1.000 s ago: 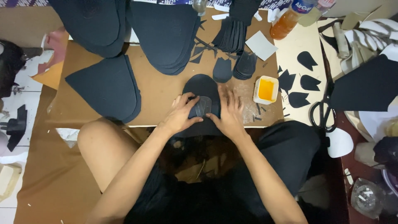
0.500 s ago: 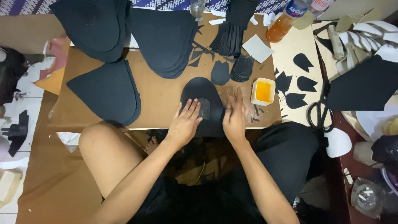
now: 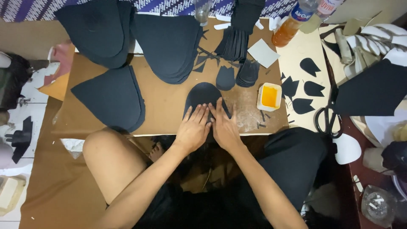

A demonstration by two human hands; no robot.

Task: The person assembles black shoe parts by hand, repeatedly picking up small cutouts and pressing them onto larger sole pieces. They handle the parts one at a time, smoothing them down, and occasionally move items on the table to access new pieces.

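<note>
Partly hidden dark piece, both hands covering

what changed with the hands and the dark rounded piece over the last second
Both hands slid together: the left hand and right hand, spread apart a second ago, now lie side by side, flat on the dark rounded fabric piece. Nothing was picked up or let go. The piece remains on the brown cardboard sheet, and the small white tub of yellow glue and black-handled scissors stay put.
</note>
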